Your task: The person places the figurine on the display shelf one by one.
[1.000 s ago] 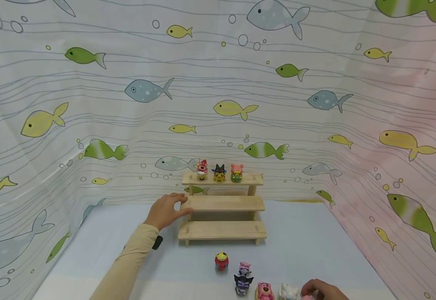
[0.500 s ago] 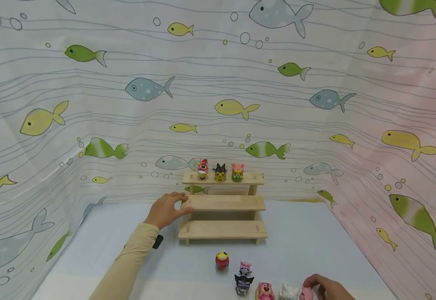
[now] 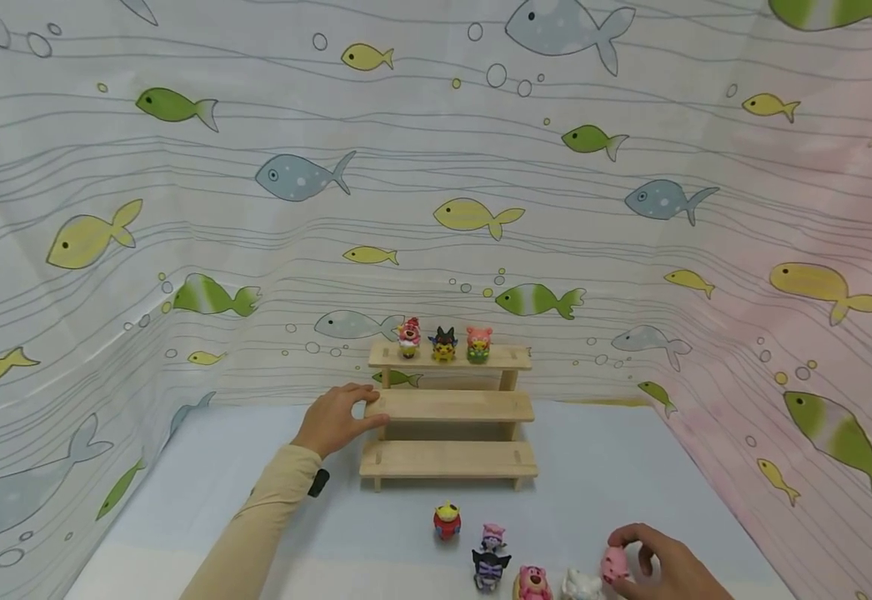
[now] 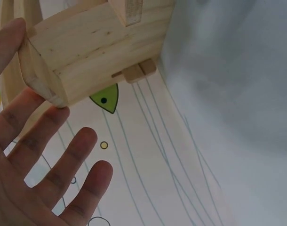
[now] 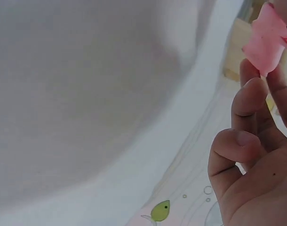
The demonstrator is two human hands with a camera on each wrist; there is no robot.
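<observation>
The pink figure (image 3: 615,566), lower right, is pinched in the right hand (image 3: 678,573), seemingly at the pick-up step, so the next move likely calls for clearing the white figure (image 3: 581,586) beside it, while the left hand (image 3: 335,419) grips the middle shelf (image 3: 451,406) at centre.

Pale, bare wood makes up the three-tiered stand (image 3: 447,458), its planks smooth and matt, fine grain and small dark flecks showing in the left wrist view. The small pink pig-shaped figurine (image 5: 262,44) appears to be moulded plastic, smooth with a soft sheen. Painted plastic is also the look of the red-and-yellow rounded figurine (image 3: 447,522) and the black-and-purple figurine (image 3: 489,570). White fish-printed sheeting (image 3: 406,125), creased and faintly shiny, could be cloth or plastic. The pale tabletop (image 3: 601,467) looks smooth and matt; the beige sleeve (image 3: 256,525) is matt, softly wrinkled cloth.
</observation>
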